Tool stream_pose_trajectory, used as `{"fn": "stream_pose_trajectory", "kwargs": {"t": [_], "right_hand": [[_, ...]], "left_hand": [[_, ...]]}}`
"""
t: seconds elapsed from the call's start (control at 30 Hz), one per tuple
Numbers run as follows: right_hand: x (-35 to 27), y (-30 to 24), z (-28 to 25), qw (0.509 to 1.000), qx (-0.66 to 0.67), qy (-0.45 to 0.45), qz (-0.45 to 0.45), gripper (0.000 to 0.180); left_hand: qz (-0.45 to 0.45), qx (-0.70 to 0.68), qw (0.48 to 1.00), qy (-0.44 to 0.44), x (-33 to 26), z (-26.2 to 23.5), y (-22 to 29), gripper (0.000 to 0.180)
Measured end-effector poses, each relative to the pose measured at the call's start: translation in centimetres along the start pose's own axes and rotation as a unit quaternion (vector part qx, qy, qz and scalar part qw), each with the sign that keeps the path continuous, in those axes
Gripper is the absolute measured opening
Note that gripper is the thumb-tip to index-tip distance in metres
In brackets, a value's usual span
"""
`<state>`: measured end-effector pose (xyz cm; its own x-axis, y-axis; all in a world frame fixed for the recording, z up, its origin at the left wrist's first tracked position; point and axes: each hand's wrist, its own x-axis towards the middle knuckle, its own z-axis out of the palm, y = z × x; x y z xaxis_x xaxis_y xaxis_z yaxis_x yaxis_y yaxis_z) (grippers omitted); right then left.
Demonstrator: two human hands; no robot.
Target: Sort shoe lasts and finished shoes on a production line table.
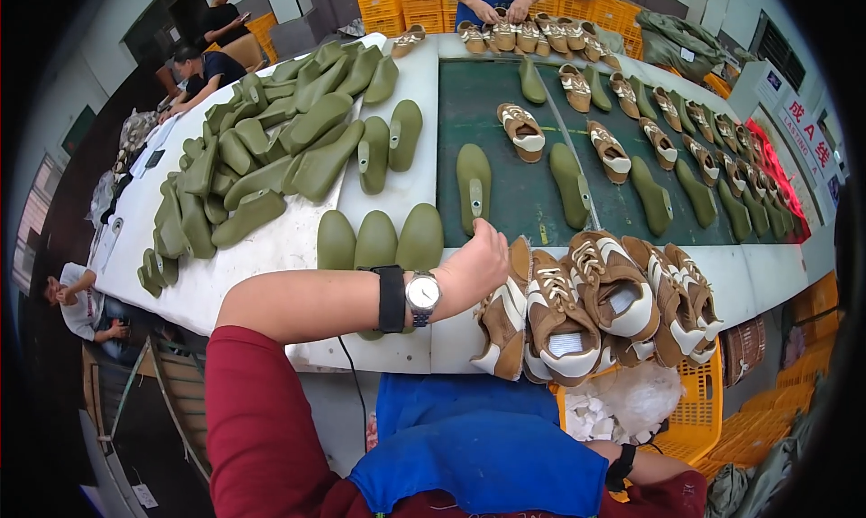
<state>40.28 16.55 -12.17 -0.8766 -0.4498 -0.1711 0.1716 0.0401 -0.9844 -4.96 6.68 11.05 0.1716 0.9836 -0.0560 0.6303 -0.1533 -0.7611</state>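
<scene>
My left hand (476, 263) reaches across from the left, a wristwatch and black band on its wrist. Its fingers are curled, at the heel end of a green shoe last (474, 186) and just left of a heap of brown and white sneakers (564, 315). What the fingers hold, if anything, is hidden. Low on the right, my right hand (600, 448) shows only a sliver beside a black wristband; its fingers are out of sight behind my blue apron (478, 455). Several more green lasts (375, 241) stand by my left forearm.
A large pile of green lasts (262, 148) covers the white tabletop (410, 207) to the left. Sneakers and lasts lie in rows on the dark green belt (541, 216). An orange crate (699, 414) sits below the sneakers. Across the table, a person's hands (503, 14) handle shoes.
</scene>
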Motion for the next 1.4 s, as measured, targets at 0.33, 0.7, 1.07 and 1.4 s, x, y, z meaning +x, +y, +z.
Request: {"fn": "stream_pose_trajectory", "kwargs": {"t": [0.33,0.7,1.07,1.4], "right_hand": [[-2.6,2.1,-0.5,0.996,-0.024,-0.076,0.028,0.036],[0.5,5.5,-1.1,0.997,-0.067,-0.049,-0.003,0.035],[2.1,5.3,-0.3,0.988,-0.119,-0.095,-0.019,0.042],[-1.1,6.2,1.0,0.972,-0.055,-0.220,0.059,0.034]], "left_hand": [[0.002,-0.002,0.998,-0.062,-2.4,0.9,-0.1,0.022],[-0.379,-0.464,0.800,-0.021,-9.8,9.5,7.6,0.062],[-0.468,-0.452,0.757,0.055,-9.2,8.7,10.2,0.068],[-0.121,-0.151,0.968,-0.160,-10.3,4.8,5.7,0.045]]}}
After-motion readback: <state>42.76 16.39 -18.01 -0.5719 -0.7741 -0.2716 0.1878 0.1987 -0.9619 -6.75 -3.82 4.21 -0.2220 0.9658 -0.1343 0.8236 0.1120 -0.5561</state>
